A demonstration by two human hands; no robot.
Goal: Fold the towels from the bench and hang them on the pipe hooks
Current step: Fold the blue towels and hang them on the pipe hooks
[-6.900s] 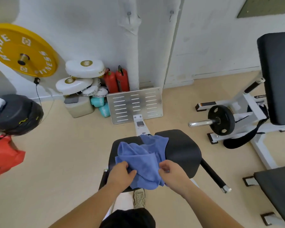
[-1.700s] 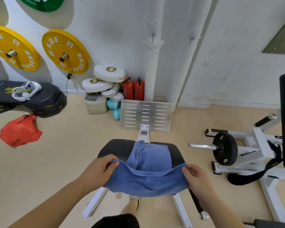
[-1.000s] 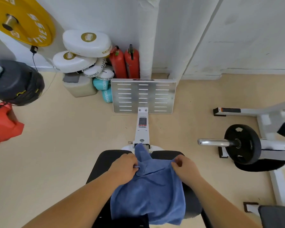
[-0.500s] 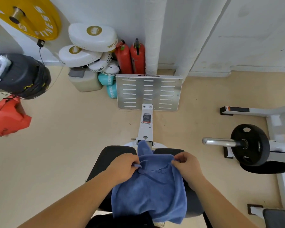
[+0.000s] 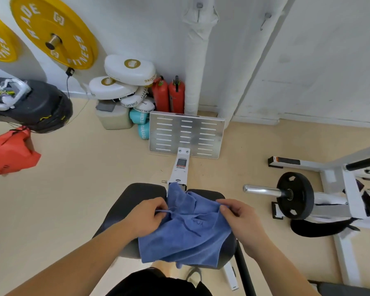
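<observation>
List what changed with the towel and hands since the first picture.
The blue towel, bunched on the seat pad at first, was lifted, stretched between both hands, then laid back flatter with its near edge hanging over the front. The left hand and right hand still pinch its far edge. The foot plate and fire extinguishers stayed put.

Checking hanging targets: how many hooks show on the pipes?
2: left hook on the wrapped pipe, right hook on the slanted pipe. More may sit out of frame.
</observation>
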